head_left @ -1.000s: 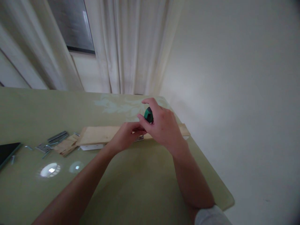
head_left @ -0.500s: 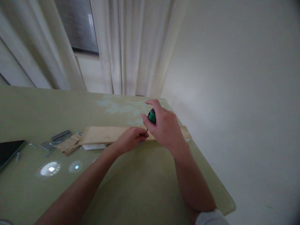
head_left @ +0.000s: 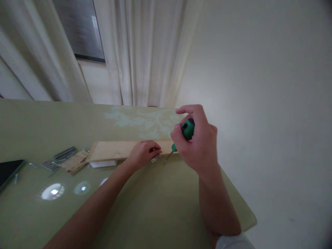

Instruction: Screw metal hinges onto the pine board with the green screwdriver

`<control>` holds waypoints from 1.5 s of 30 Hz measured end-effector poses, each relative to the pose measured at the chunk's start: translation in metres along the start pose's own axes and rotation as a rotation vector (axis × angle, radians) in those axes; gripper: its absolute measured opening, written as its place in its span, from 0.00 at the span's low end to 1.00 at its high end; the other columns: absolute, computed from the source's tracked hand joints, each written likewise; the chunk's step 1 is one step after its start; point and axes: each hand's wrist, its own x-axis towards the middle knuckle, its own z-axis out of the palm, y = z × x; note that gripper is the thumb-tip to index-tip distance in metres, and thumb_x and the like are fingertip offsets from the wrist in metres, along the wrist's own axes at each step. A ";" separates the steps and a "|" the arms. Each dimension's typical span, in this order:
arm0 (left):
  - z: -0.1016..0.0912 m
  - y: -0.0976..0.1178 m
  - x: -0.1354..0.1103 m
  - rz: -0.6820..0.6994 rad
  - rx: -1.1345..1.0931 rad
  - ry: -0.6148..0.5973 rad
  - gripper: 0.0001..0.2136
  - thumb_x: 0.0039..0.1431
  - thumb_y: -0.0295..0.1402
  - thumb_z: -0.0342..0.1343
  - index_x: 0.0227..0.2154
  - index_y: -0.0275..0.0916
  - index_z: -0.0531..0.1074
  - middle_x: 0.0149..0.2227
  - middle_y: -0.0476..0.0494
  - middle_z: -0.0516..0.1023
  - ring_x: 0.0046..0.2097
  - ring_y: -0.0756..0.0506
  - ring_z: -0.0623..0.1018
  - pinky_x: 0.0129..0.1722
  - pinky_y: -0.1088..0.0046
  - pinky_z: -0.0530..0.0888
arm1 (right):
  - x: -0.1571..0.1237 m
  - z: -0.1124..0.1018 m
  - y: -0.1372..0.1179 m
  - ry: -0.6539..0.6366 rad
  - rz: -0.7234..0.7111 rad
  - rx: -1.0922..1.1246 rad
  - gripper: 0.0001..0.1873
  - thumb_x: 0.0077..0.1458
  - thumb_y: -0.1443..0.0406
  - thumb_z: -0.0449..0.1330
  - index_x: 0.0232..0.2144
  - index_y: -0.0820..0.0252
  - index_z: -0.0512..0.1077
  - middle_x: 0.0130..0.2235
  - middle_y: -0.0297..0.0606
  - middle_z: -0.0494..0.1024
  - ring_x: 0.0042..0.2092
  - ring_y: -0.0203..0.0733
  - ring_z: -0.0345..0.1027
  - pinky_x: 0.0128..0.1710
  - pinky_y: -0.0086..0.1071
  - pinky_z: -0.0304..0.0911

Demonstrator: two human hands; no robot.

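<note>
A long pale wooden board lies across the table, raised on a white block near its left end. My left hand rests at the board's near edge, fingers closed on a small metal hinge that is partly hidden under them. To the right, my right hand grips a green and black screwdriver, index finger raised off the handle. The screwdriver's shaft points down and left, its tip apart from the hinge.
Left of the board are a small wooden piece, dark metal strips, a flat metal hinge and several loose screws. A dark tablet-like object lies at the far left. The table ends at a wall on the right.
My right hand has drawn the screwdriver away to the right, so its tip has left my left fingers. My left hand stays at the board's edge, and more of the hinge shows.
</note>
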 end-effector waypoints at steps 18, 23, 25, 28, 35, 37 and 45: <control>-0.015 0.007 0.010 0.066 0.337 -0.230 0.13 0.68 0.26 0.54 0.40 0.40 0.85 0.43 0.40 0.86 0.43 0.42 0.83 0.42 0.70 0.74 | -0.134 0.116 0.055 -0.462 1.118 0.843 0.18 0.54 0.51 0.67 0.35 0.60 0.76 0.18 0.27 0.70 0.20 0.34 0.61 0.19 0.27 0.49; -0.019 0.018 0.010 0.079 0.434 -0.262 0.09 0.65 0.24 0.57 0.35 0.38 0.83 0.41 0.39 0.85 0.41 0.42 0.83 0.38 0.71 0.72 | -0.126 0.145 0.047 -0.274 1.218 0.899 0.15 0.61 0.53 0.66 0.33 0.60 0.74 0.20 0.26 0.68 0.21 0.32 0.61 0.20 0.26 0.52; -0.019 0.021 0.010 0.072 0.471 -0.264 0.08 0.65 0.25 0.57 0.35 0.38 0.82 0.40 0.39 0.85 0.41 0.42 0.82 0.37 0.71 0.71 | -0.127 0.151 0.049 -0.229 1.268 0.918 0.16 0.67 0.54 0.64 0.35 0.61 0.74 0.25 0.26 0.71 0.23 0.30 0.62 0.22 0.25 0.57; -0.017 0.023 0.009 0.064 0.522 -0.267 0.07 0.65 0.25 0.58 0.37 0.37 0.81 0.40 0.38 0.85 0.41 0.41 0.83 0.37 0.70 0.71 | -0.127 0.154 0.051 -0.201 1.322 0.958 0.16 0.70 0.55 0.61 0.36 0.62 0.74 0.26 0.27 0.71 0.23 0.30 0.61 0.22 0.25 0.58; -0.010 0.028 0.004 0.067 0.621 -0.241 0.06 0.68 0.24 0.57 0.39 0.37 0.79 0.41 0.36 0.84 0.43 0.38 0.84 0.38 0.67 0.73 | -0.131 0.154 0.044 -0.097 1.270 1.030 0.12 0.54 0.56 0.67 0.29 0.57 0.72 0.19 0.27 0.69 0.20 0.33 0.59 0.19 0.28 0.45; -0.008 0.028 0.003 0.080 0.641 -0.238 0.05 0.69 0.25 0.57 0.40 0.37 0.79 0.42 0.37 0.84 0.45 0.38 0.83 0.40 0.67 0.74 | -0.132 0.154 0.044 -0.081 1.255 1.041 0.13 0.51 0.55 0.68 0.29 0.57 0.73 0.19 0.28 0.69 0.20 0.33 0.59 0.19 0.28 0.46; -0.007 0.031 0.001 0.071 0.757 -0.170 0.10 0.74 0.32 0.52 0.43 0.36 0.78 0.42 0.36 0.83 0.46 0.37 0.83 0.39 0.66 0.76 | -0.131 0.154 0.049 -0.052 1.214 1.044 0.11 0.47 0.57 0.67 0.28 0.56 0.73 0.18 0.26 0.66 0.19 0.33 0.57 0.20 0.28 0.48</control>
